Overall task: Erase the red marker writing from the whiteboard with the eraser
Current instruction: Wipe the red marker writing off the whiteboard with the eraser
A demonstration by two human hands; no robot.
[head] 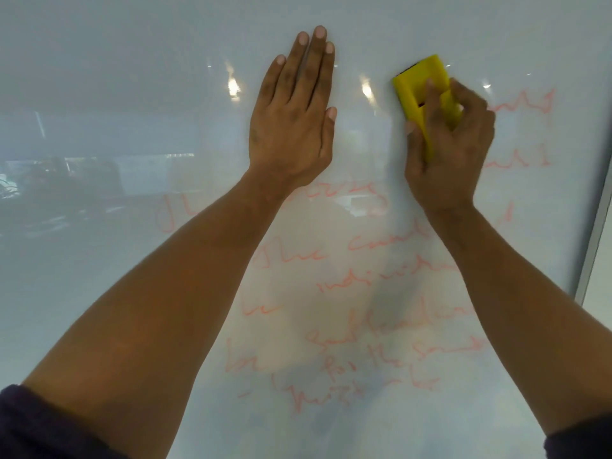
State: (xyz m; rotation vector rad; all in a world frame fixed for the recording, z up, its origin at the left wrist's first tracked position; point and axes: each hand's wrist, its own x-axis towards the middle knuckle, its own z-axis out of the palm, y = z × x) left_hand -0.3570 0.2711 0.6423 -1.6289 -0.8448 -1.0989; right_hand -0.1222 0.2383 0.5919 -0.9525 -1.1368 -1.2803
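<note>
pale wall at right; ceiling lights glare as reflections.

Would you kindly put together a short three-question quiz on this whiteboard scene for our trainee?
1. True or false: the left hand holds the yellow eraser.
2. What colour is the writing left on the whiteboard?
3. The left hand is: A) flat on the board, B) in a fist, C) holding a marker.

Key: 1. False, the right hand holds it. 2. Red. 3. A.
</note>
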